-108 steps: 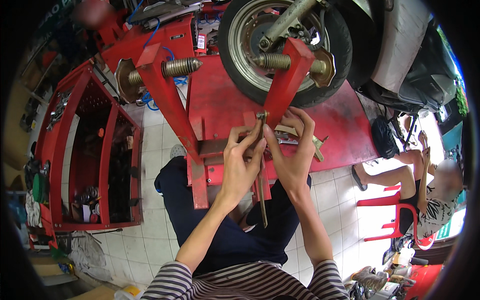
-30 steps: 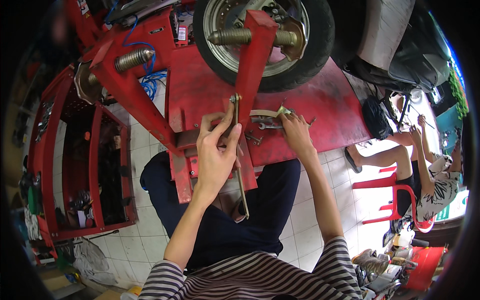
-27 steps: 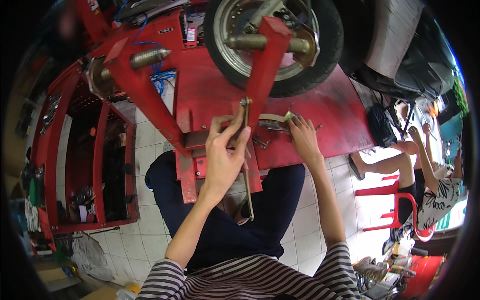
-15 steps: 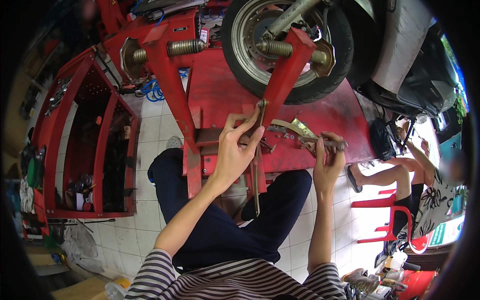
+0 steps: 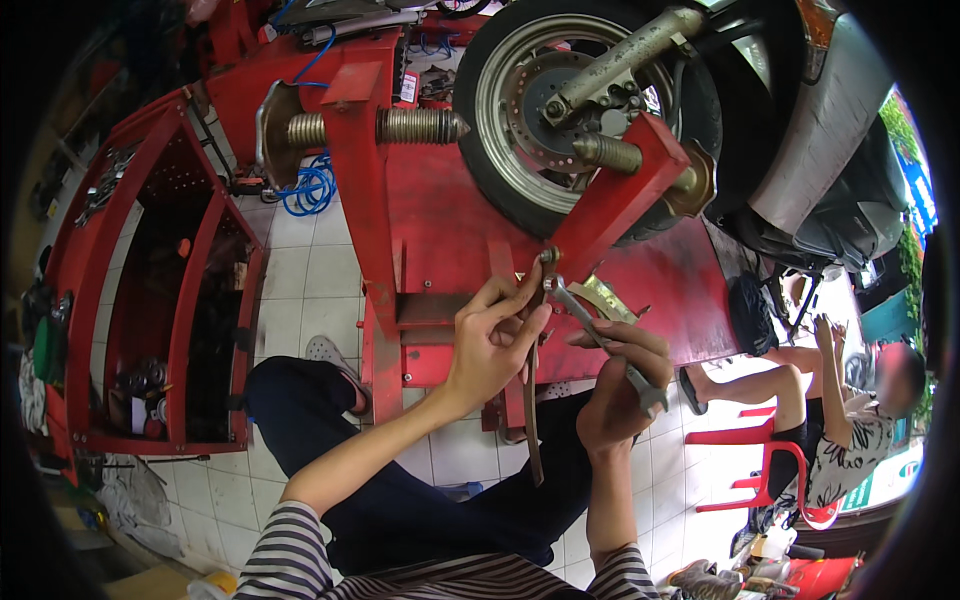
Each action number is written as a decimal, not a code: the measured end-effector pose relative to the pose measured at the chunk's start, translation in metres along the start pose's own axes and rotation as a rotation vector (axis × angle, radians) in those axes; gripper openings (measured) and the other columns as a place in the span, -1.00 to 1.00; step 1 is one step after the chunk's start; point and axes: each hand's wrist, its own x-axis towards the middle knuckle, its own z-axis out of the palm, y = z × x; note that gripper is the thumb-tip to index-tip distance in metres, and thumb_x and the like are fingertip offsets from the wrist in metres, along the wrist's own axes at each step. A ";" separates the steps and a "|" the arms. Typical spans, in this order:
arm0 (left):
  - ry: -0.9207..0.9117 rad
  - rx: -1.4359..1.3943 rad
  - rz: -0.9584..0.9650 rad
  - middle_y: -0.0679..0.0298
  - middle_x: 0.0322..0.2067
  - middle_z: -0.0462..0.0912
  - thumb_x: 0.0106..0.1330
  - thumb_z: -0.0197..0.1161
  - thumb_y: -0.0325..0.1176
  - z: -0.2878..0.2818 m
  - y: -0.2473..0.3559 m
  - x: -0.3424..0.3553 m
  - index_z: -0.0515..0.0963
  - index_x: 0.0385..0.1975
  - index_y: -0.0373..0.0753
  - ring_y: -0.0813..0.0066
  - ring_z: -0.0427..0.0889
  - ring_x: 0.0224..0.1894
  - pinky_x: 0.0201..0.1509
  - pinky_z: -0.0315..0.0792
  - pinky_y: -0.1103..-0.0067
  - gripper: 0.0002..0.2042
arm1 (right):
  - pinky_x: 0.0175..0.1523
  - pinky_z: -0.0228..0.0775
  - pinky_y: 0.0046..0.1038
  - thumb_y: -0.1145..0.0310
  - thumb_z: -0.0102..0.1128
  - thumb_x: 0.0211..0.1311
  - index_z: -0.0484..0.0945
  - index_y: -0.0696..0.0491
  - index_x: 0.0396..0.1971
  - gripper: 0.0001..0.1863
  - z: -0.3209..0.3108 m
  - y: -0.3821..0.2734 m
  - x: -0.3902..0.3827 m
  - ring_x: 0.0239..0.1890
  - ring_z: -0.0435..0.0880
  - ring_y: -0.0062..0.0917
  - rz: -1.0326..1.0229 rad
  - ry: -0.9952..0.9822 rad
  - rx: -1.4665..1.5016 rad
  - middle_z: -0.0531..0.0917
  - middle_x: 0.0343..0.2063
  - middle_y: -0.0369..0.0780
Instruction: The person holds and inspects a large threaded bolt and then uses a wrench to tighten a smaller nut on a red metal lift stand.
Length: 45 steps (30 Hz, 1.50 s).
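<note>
My left hand (image 5: pixel 500 335) is closed, fingertips pinching the upper part of a long thin metal strip (image 5: pixel 537 440) that hangs between my knees. The index fingertip touches a bolt (image 5: pixel 549 257) at the lower end of a slanted red clamp arm (image 5: pixel 618 205). In my right hand (image 5: pixel 622 385) lies a steel combination wrench (image 5: pixel 585 318), gripped around its shank. Its ring end is just below the bolt, beside my left fingertips; whether it touches is unclear. The open jaw points back toward me. A curved brass-coloured metal piece (image 5: pixel 603 298) lies behind the wrench on the red platform (image 5: pixel 430 215).
A motorbike wheel (image 5: pixel 500 110) stands behind the clamp arms, each with a threaded screw (image 5: pixel 420 126). To the left is a red tool cabinet (image 5: pixel 215 300). Another person (image 5: pixel 840 430) sits on a red plastic chair (image 5: pixel 765 470) at right. A blue hose (image 5: pixel 310 188) lies coiled.
My right hand has come left from over the platform, bringing the wrench's ring end to the bolt. My left hand stays at the strip and bolt. The view has shifted slightly.
</note>
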 end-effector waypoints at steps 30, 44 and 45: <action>0.021 0.106 0.197 0.33 -0.41 0.45 0.28 0.34 -0.56 -0.008 -0.021 0.002 0.62 0.06 -0.34 0.75 0.49 -0.57 -0.62 0.33 0.71 -0.67 | -0.10 0.49 -0.31 0.25 0.16 0.36 0.50 0.01 -0.31 -0.85 0.018 -0.016 0.003 -0.18 0.63 -0.27 -0.043 -0.216 -0.127 0.61 -0.28 -0.21; -0.023 0.136 0.161 0.38 -0.50 0.43 0.32 0.32 -0.51 -0.011 -0.005 0.004 0.57 0.16 -0.27 0.79 0.45 -0.56 -0.59 0.40 0.74 -0.62 | -0.07 0.47 -0.28 0.67 0.09 0.09 0.45 0.05 -0.29 -0.78 0.018 -0.018 0.022 -0.14 0.59 -0.25 -0.033 -0.300 -0.153 0.59 -0.30 -0.18; -0.031 0.152 0.146 0.38 -0.51 0.43 0.32 0.31 -0.51 -0.011 -0.001 0.005 0.57 0.16 -0.27 0.79 0.44 -0.57 -0.59 0.39 0.74 -0.62 | -0.09 0.47 -0.28 0.64 0.16 0.01 0.49 0.06 -0.28 -0.75 0.018 -0.014 0.022 -0.13 0.59 -0.24 -0.049 -0.288 -0.148 0.60 -0.25 -0.19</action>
